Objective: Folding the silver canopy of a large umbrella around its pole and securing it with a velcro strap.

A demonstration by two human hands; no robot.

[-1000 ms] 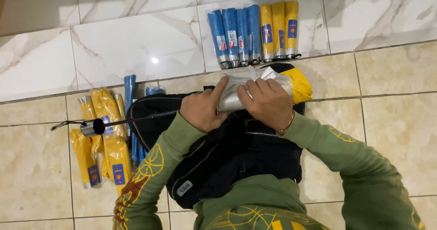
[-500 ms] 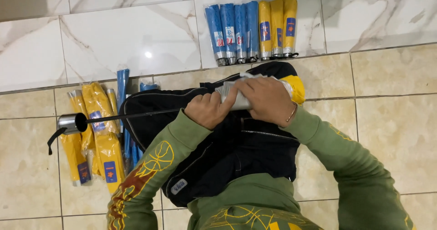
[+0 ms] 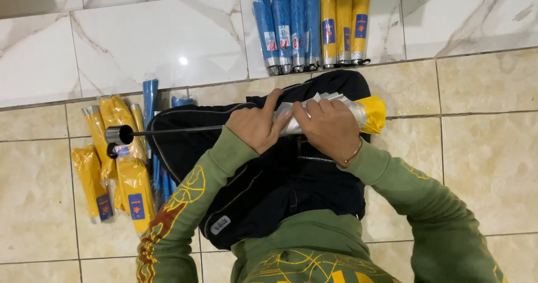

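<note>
While gripped by both hands, folded umbrella (image 3: 336,112), silver canopy, yellow tip

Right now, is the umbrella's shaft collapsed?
No, the umbrella shaft sticks out long to its handle, left of both hands.

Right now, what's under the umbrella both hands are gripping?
A black bag lies beneath the umbrella, left hand and right hand wrapped around its folded canopy. The hands and bag hide whatever is directly below.
</note>
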